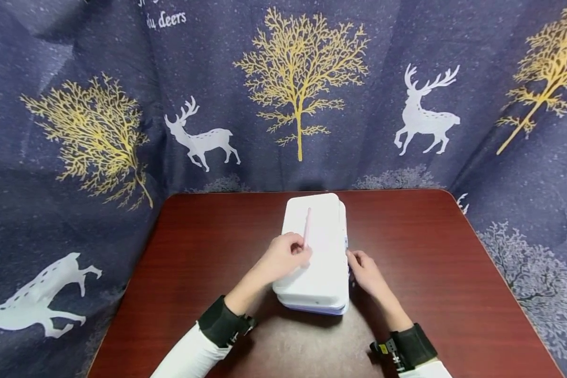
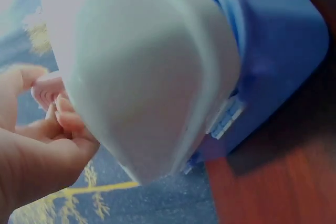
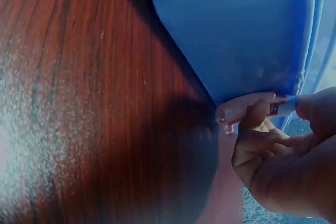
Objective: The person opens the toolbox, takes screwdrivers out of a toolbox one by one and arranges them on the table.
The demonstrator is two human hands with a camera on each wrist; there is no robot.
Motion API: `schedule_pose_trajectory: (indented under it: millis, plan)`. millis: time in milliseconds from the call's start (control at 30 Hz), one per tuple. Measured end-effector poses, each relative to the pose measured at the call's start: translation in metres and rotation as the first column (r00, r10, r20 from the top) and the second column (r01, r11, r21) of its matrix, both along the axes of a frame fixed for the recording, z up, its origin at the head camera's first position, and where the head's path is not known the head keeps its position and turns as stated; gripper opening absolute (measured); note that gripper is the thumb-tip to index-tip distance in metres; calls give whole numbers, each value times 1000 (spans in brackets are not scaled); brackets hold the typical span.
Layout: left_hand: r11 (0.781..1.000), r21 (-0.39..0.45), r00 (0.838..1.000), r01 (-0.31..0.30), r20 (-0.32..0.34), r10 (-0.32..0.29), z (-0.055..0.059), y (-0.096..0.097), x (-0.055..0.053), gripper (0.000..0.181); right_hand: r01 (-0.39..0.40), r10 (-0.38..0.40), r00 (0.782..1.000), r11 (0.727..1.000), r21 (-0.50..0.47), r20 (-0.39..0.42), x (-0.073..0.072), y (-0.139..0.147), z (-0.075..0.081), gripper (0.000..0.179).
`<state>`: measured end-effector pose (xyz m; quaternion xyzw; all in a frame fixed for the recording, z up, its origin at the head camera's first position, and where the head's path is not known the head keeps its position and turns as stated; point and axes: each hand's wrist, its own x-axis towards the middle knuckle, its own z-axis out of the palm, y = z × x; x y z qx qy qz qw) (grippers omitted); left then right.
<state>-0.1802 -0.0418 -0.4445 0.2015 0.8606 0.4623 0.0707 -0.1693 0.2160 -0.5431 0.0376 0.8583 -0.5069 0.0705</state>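
Note:
A storage box with a white lid (image 1: pixel 321 273) stands on the table; its blue body (image 3: pixel 231 35) shows in both wrist views. A narrow pink handle (image 1: pixel 307 223) runs along the top of the lid. My left hand (image 1: pixel 283 257) pinches the handle's near end between thumb and fingers. In the left wrist view that pink end (image 2: pixel 46 88) sits between the fingertips. At the box's right side, my right hand (image 1: pixel 366 270) grips a pink side latch (image 3: pixel 244 107), fingers curled at it and thumb at its upper end. The box's contents are hidden.
The box rests on a reddish-brown wooden table (image 1: pixel 208 236) with rounded far corners. Behind and beside it hangs a dark blue cloth (image 1: pixel 208 63) printed with deer and yellow trees. Both wrists wear black straps (image 1: pixel 219 321).

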Motion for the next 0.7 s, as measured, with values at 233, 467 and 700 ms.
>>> schedule_pose_trajectory:
  millis: [233,467,700]
  plan:
    - [942,263,960,-210,238,147,-3,-23,9,16,-5,17,997,985,172,-69,-1,-6,2,45]
    - [847,420,908,-326,387,158,-14,-45,12,23,3,1,1000,988,156,-26,1,-9,6,45]
    - [706,554,860,-441,485,157,-23,-69,16,28,48,-39,997,988,144,-67,4,-7,6,31]
